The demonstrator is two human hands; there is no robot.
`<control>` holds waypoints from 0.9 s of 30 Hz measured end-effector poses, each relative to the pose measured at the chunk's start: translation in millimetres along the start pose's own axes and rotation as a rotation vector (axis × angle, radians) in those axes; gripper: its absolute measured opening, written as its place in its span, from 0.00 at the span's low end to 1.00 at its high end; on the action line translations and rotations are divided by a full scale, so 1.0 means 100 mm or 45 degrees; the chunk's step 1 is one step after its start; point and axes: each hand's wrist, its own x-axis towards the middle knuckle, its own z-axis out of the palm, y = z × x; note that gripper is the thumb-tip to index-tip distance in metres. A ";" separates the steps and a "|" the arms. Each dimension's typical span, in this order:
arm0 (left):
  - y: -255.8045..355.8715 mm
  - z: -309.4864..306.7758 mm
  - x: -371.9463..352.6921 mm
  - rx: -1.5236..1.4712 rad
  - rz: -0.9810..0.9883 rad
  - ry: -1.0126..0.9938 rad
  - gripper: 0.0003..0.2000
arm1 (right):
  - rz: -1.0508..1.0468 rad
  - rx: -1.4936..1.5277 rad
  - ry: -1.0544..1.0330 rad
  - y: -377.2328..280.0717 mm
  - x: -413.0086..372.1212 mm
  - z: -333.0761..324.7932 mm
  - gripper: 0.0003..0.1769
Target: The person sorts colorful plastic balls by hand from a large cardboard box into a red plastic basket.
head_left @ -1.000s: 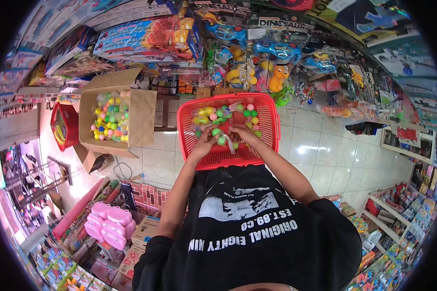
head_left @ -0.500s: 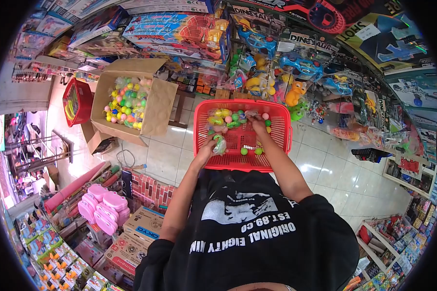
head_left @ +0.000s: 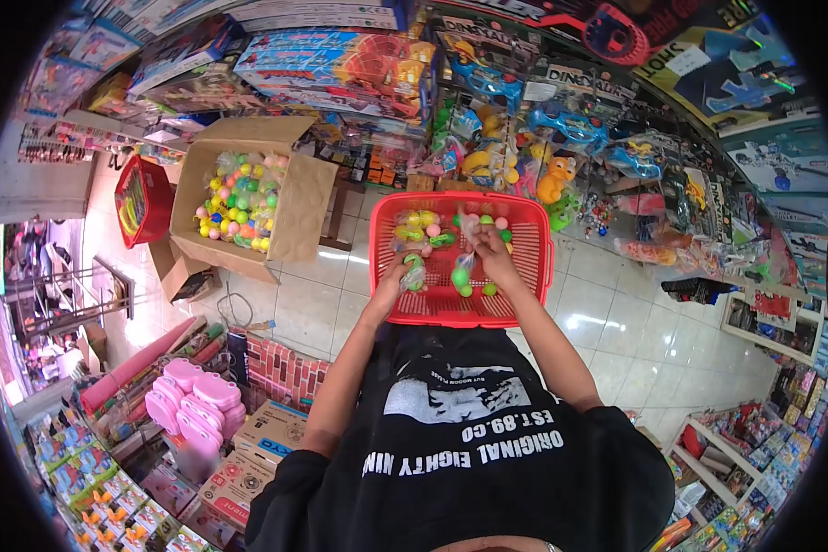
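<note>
Red plastic basket (head_left: 531, 269) lies below your hands: left hand (head_left: 394, 279) clasps a ball packet (head_left: 415, 274), right hand (head_left: 493, 254) pinches another packet (head_left: 463, 269), which dangles with its long axis pointing down.

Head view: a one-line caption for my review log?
Over a red basket, the left hand holds one ball packet, the right hand a second packet.

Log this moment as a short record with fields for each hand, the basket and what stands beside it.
left hand: grips green-ball packet above the basket
right hand: grips clear ball bag
red basket: in front of the person, with more coloured balls at its far end
cardboard box: left of the basket, open, full of bagged balls
</note>
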 end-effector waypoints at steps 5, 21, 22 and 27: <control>0.17 -0.18 -0.39 0.075 0.036 0.008 0.19 | 0.194 0.384 -0.274 -0.27 -0.14 0.58 0.14; -0.02 -1.82 -2.26 0.004 0.340 0.324 0.19 | 0.237 0.512 -0.690 -0.10 -0.83 3.45 0.09; -0.05 -1.92 -2.35 0.104 0.382 0.405 0.20 | 0.250 0.544 -0.708 -0.11 -0.89 3.62 0.09; 0.00 -2.38 -2.86 -0.243 0.350 0.333 0.27 | 0.315 0.546 -0.847 -0.21 -1.09 4.31 0.09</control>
